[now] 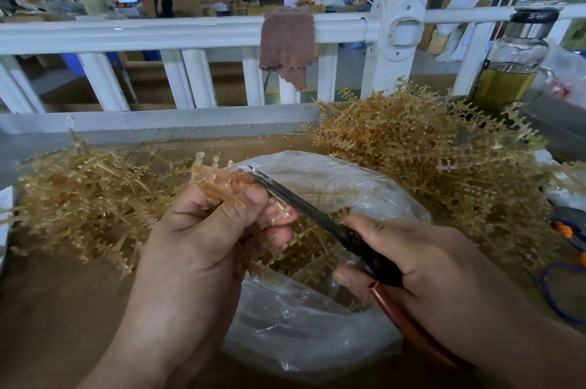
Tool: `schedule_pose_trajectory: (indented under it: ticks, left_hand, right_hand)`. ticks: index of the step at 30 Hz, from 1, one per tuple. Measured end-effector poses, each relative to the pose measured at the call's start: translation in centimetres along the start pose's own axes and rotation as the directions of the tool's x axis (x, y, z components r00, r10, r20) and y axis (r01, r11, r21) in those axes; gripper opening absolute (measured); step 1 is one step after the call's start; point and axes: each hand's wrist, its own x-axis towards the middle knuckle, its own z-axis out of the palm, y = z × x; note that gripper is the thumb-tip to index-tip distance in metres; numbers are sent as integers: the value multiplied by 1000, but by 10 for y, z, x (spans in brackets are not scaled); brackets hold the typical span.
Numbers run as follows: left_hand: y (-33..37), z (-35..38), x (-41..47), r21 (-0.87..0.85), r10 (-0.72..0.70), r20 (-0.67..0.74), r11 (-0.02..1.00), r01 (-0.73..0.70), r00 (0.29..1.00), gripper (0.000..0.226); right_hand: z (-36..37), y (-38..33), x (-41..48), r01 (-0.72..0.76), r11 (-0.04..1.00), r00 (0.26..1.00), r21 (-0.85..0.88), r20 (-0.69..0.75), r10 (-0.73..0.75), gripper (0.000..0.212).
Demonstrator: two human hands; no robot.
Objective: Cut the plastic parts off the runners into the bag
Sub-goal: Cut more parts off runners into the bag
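Clamped between thumb and curled fingers of the left hand [215, 230] is a runner [218, 179], its little plastic parts [215, 161] poking up. It's held just over the mouth of the open bag [301, 325]. The right hand [402, 255] is wrapped round the handles of the scissors [304, 207], whose blades look nearly together.

Watch this one: the blades run right alongside the left fingertips [285, 214], so a hurried snip could nick one. The scissor tip sits near the bag's far rim, so a clipped part could jump out onto the table [63, 309].

The left wrist is raised with the knuckles toward the camera. The right hand sits lower, pointing the scissors up and to the left.

Beyond the hands, the left heap [88, 195] and right heap [428, 154] of runners flank the bag. Behind them stands a white railing [158, 33] with a cloth [287, 42] draped over it, and a bottle [513, 61] at far right.
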Motion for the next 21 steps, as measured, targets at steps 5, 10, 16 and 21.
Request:
schedule_pose_trajectory:
  ticks: [5,10,16,21]
  left_hand:
    - [0,-2,1,-3,-20,10,1000,20,1000,13]
    - [1,1,0,-8,-20,-4,1000,20,1000,4]
    - [4,2,0,-15,-43,6,999,43,999,8]
    - [4,2,0,-24,-48,-14,999,48,999,18]
  right_hand:
    - [-1,0,0,-14,1000,1000,19,8,14,47]
    - [-2,0,-1,-39,998,998,52,40,37,47]
    - [-2,1,0,-41,997,997,70,61,37,47]
    - [-1,1,-1,-60,995,996,75,69,54,46]
